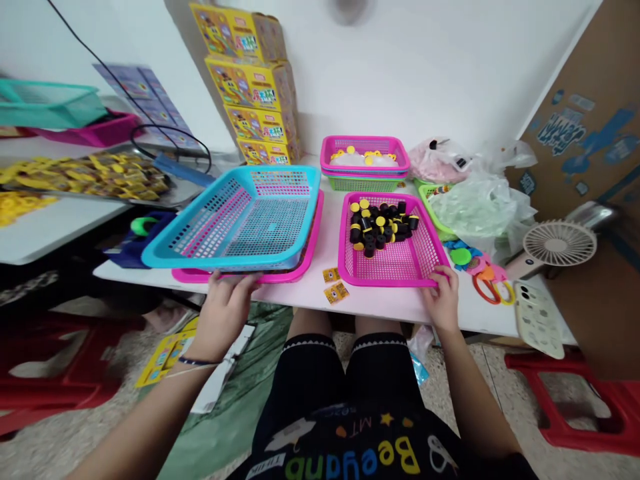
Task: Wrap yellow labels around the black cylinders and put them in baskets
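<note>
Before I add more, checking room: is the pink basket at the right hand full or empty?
The pink basket is partly filled: black and yellow pieces lie toward its far side, mesh floor showing nearer.

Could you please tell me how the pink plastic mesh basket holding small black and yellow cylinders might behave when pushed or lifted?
The pink plastic mesh basket would probably keep its shape, judging by its thick rim. The cylinders would likely roll or shift, since they lie loose and jumbled. Lifted, its far half may feel heavier, since they gather there.
</note>
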`<action>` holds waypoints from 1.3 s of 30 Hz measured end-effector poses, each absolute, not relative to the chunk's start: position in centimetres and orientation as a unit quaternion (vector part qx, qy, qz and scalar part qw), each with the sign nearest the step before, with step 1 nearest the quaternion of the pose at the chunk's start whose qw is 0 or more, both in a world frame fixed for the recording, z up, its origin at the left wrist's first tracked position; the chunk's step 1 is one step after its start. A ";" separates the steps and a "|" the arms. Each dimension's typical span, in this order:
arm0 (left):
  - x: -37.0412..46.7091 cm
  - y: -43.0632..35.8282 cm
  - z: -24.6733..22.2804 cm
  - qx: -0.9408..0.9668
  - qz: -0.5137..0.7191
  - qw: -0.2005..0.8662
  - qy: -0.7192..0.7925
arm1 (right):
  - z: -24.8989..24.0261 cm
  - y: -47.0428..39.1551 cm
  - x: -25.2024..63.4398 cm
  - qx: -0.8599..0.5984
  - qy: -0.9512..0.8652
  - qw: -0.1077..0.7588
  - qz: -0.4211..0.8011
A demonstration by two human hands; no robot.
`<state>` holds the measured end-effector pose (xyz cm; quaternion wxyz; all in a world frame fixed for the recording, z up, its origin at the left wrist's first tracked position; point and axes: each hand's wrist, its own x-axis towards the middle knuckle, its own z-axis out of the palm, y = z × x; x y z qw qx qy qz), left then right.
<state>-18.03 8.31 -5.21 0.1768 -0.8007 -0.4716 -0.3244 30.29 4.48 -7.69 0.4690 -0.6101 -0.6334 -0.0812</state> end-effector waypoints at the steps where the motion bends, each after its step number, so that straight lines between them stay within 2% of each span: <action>1: -17.9 8.5 -5.4 -0.798 -0.331 0.185 -0.469 | -7.5 4.4 30.3 -0.613 -0.634 0.464 -0.082; 6: -18.3 10.0 -5.9 -0.791 -0.348 0.173 -0.472 | -6.4 4.0 30.0 -0.640 -0.643 0.410 -0.097; 12: -18.0 10.4 -5.4 -0.772 -0.339 0.229 -0.486 | -4.4 4.5 29.0 -0.655 -0.650 0.304 -0.238; 15: -14.9 8.2 -4.8 -0.790 -0.361 0.250 -0.428 | -3.4 5.1 28.5 -0.586 -0.748 0.216 -0.225; 17: -11.2 6.7 -4.2 -0.858 -0.341 0.183 -0.338 | -3.1 5.6 28.2 -0.567 -0.776 0.182 -0.207; 19: -6.6 6.1 -3.6 -0.891 -0.299 0.110 -0.323 | -3.0 5.9 28.0 -0.577 -0.768 0.182 -0.210; 24: 1.6 7.2 -3.3 -0.874 -0.305 0.123 -0.358 | -3.8 5.5 27.5 -0.586 -0.749 0.199 -0.235; 28: 1.6 6.6 -3.7 -0.862 -0.340 0.167 -0.337 | -5.1 4.4 27.0 -0.591 -0.733 0.215 -0.257; 31: 0.4 5.4 -4.0 -0.875 -0.322 0.192 -0.305 | -6.2 3.6 26.5 -0.602 -0.720 0.224 -0.264; 39: -0.3 4.7 -5.5 -0.885 -0.289 0.175 -0.319 | -7.6 3.2 25.6 -0.633 -0.700 0.232 -0.235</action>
